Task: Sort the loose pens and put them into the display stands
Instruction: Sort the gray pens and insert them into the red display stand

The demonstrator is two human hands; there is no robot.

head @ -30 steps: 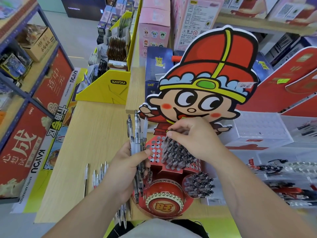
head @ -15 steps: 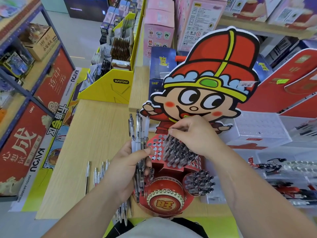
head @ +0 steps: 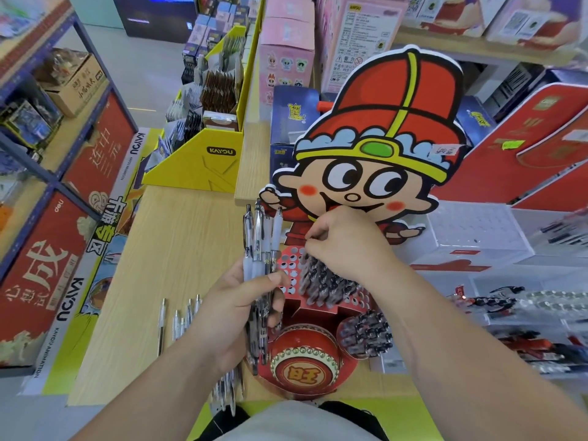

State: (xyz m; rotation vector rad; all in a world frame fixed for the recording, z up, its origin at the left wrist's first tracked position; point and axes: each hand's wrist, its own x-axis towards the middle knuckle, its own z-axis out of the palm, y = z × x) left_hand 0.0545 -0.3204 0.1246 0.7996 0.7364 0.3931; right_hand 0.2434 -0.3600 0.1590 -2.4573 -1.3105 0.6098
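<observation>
Sorting pens at a shop's wooden counter (head: 165,249), a person leans over one red display stand (head: 305,313), its front a drum (head: 302,370) marked "旺", its back a single cartoon cutout (head: 378,128) in a red cap. The left hand (head: 229,316) is wrapped round a bundle of pens (head: 259,249), thumb across the barrels. Four clip ends can be counted above the fist, pointing up, and the bundle stands just left of the stand's perforated tier (head: 288,265). The right hand (head: 346,246) hovers over that tier with fingers curled downward, tips at the tops of the dark standing pens (head: 324,284) packed into the holes. Whether it nips one of them cannot be told from here. A second, smaller cluster fills one round cup (head: 366,338) at the stand's right. Five loose pens (head: 190,313) lie side by side on the counter beside the left wrist, and a few more, too blurred to count, lie at the near edge under the forearm. Behind, one yellow carton (head: 197,167) reads "KAYOU". A floor banner (head: 47,354) to the left carries "KAYOU ANIMATION", and a red panel (head: 41,268) beneath the blue shelving shows a large "成". Two pink boxes (head: 286,55) stand on the shelf above.
</observation>
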